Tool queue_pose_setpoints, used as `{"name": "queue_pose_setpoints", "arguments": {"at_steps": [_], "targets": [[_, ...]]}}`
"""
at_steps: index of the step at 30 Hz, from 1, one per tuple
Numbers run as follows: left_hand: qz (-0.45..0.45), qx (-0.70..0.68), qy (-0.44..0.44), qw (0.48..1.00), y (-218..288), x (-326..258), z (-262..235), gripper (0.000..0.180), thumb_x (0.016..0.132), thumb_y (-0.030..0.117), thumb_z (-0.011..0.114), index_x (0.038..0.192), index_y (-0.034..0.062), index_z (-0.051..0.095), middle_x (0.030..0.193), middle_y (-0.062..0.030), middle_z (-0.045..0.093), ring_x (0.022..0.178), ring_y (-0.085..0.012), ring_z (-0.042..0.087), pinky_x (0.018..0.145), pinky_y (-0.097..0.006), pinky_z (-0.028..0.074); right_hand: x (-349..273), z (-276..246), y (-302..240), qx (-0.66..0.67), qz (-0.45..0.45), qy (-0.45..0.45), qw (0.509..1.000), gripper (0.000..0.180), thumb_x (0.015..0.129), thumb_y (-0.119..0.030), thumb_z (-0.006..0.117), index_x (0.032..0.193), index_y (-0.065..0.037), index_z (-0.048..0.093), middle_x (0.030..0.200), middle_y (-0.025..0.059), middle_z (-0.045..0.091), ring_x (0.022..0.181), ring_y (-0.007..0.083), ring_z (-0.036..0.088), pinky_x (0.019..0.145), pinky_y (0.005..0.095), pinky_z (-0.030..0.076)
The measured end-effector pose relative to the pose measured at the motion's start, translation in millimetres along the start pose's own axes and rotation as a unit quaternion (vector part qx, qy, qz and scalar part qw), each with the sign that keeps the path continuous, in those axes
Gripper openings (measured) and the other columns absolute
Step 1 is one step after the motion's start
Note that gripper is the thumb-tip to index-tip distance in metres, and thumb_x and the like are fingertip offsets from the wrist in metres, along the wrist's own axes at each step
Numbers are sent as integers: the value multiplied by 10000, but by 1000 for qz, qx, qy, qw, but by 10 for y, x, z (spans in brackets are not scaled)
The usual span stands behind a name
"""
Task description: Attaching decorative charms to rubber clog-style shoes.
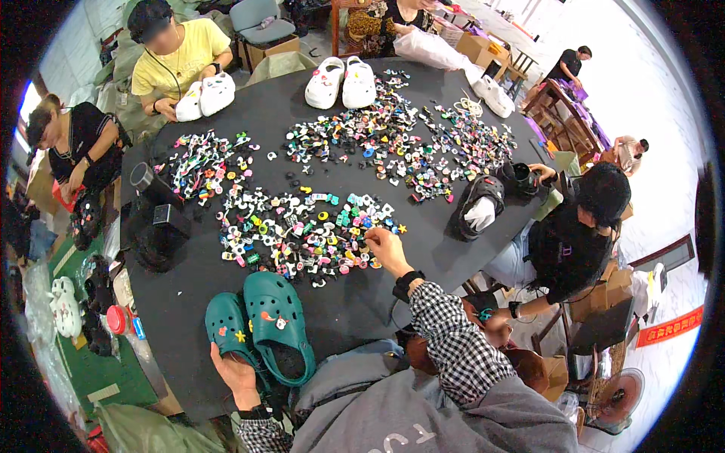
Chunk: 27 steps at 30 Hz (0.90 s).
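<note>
My left hand grips the side of a dark green clog, its fingers partly hidden under the shoe. On this clog's toe are a yellow star charm and a small orange one. Its mate, a second green clog, leans beside it at the table's near edge and bears a few charms too. My right hand is over the near right edge of a spread of small colourful shoe charms. Its thumb and fingertips are pinched together; whatever may be between them is too small to make out.
More charm heaps cover the middle and far parts of the black table. White clogs stand at the far edge, and a black shoe sits at right. A dark cup stands at left. Several people work around.
</note>
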<state>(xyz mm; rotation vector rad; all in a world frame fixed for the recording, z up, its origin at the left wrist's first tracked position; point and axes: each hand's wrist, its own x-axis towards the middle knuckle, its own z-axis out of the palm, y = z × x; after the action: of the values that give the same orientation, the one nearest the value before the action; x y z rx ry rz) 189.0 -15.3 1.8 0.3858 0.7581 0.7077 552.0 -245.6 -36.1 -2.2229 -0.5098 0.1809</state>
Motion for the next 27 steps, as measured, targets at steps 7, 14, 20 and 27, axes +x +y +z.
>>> {"name": "queue_pose_setpoints", "arguments": {"at_steps": [7, 14, 20, 27], "targets": [[-6, 0, 6, 1000, 9, -28, 55, 485, 872, 374, 590, 1234, 64, 501, 1191, -50, 558, 1094, -204, 526, 933, -337, 429, 173, 81, -65, -13, -102, 0, 995, 86, 806, -91, 588, 865, -80, 649, 838, 108, 604, 760, 293, 613, 670, 400, 499], [1, -27, 4, 1000, -7, 10, 34, 411, 899, 316, 562, 1212, 52, 525, 1187, -55, 573, 1078, -202, 541, 922, -335, 430, 302, 232, -57, -189, -184, -18, 964, 113, 836, -124, 550, 883, -133, 652, 863, 110, 583, 743, 343, 617, 626, 457, 508], [24, -13, 15, 1000, -53, 23, 24, 380, 908, 321, 565, 1191, 69, 534, 1164, -40, 576, 1053, -171, 544, 931, -318, 415, 308, 157, -133, -233, -176, -63, 954, 73, 816, -108, 565, 883, -104, 593, 933, 107, 565, 804, 338, 606, 682, 435, 501], [23, -14, 29, 999, -61, 25, -46, 389, 917, 339, 527, 1202, 75, 542, 1177, -44, 602, 1082, -213, 562, 950, -366, 428, 264, 125, -205, -196, -202, -58, 958, 82, 787, -77, 597, 862, -79, 563, 904, 104, 542, 785, 328, 591, 668, 423, 485]]}}
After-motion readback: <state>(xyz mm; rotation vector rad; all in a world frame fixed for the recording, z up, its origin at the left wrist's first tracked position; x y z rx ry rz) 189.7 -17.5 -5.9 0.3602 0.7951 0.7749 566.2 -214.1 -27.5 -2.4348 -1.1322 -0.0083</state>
